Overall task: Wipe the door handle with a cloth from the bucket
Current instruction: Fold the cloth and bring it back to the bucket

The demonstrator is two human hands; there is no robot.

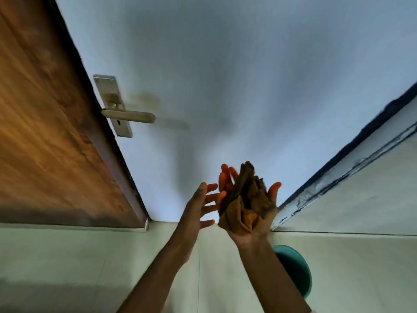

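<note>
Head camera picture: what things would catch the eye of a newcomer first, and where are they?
The crumpled brown cloth lying on the upturned right hand, low and right of centre, strikes first; the left hand is spread open beside it. Next comes the metal door handle, a lever at the edge of the wooden door on the left. A teal bucket peeks out behind the right forearm, lower right.

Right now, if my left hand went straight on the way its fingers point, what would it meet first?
Probably the cloth lying in your right hand. The left hand points its fingers straight at it, though depth is unclear.
</note>
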